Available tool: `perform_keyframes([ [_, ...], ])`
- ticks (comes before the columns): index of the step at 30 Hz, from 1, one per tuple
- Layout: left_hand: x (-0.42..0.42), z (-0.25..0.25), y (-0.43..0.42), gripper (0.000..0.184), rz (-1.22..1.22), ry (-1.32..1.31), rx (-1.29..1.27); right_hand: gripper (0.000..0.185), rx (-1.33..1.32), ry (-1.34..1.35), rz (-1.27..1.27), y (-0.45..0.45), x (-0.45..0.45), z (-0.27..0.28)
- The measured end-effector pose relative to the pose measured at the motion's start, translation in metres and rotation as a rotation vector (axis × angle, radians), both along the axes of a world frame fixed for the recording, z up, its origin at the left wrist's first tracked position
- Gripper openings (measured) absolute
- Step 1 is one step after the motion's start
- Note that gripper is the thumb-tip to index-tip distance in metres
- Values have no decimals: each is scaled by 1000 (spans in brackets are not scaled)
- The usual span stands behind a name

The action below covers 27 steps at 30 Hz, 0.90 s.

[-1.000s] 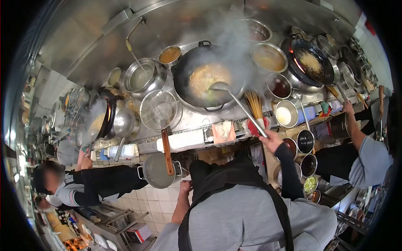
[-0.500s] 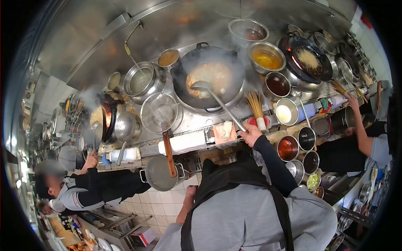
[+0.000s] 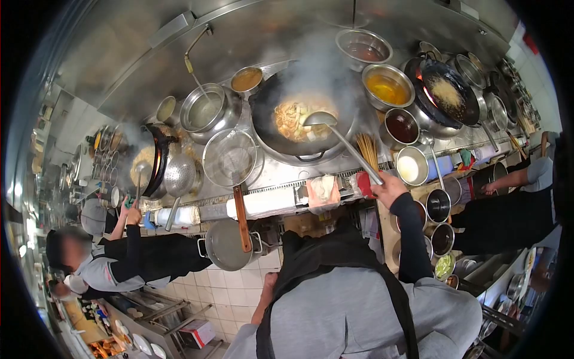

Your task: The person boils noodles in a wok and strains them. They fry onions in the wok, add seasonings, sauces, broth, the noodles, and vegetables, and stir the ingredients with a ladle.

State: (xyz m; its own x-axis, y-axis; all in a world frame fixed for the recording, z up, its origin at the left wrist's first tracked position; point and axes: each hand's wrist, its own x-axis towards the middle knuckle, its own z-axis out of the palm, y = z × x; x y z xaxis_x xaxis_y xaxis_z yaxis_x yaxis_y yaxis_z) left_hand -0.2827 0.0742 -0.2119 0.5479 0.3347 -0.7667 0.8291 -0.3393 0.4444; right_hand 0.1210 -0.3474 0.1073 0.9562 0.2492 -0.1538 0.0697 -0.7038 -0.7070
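Note:
My right hand point(image 3: 390, 190) is closed round the end of a long-handled metal ladle point(image 3: 353, 149). The ladle's bowl is over the right part of the pale sliced food point(image 3: 291, 121) in the large black wok point(image 3: 266, 134). Steam rises from the wok and blurs its far side. My left hand point(image 3: 271, 280) hangs low beside my black apron, away from the stove; its fingers are partly hidden and I cannot make out how they are held. A bamboo brush point(image 3: 368, 151) stands just left of my right hand, and a pot of white contents point(image 3: 411, 167) sits to its right.
A wire strainer point(image 3: 230, 157) with a wooden handle and a perforated ladle point(image 3: 180, 176) lie left of the wok. Bowls of yellow liquid point(image 3: 387, 87) and dark sauce point(image 3: 402, 125) stand right. Co-workers at the left point(image 3: 119, 263) and right point(image 3: 508, 215) flank me.
My right hand has moved right with the ladle, its bowl shifting right across the food. The right co-worker's arm has dropped from the bamboo brush there. The view has shifted slightly.

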Motion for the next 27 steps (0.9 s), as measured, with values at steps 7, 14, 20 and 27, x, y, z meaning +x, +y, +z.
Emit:
perform_keyframes([
  [7,-9,1,2,34,-162,-7,44,34,-32,-117,-95,13,26,-52],
  [14,22,-16,30,28,-121,-191,-134,34,196,-35,-14,74,61,-80],
  [20,49,14,24,26,425,-33,-297,30,161,5,52,79,43,-68],
  [27,-40,-87,26,38,-97,-190,-26,29,166,54,3,77,40,-88],
])
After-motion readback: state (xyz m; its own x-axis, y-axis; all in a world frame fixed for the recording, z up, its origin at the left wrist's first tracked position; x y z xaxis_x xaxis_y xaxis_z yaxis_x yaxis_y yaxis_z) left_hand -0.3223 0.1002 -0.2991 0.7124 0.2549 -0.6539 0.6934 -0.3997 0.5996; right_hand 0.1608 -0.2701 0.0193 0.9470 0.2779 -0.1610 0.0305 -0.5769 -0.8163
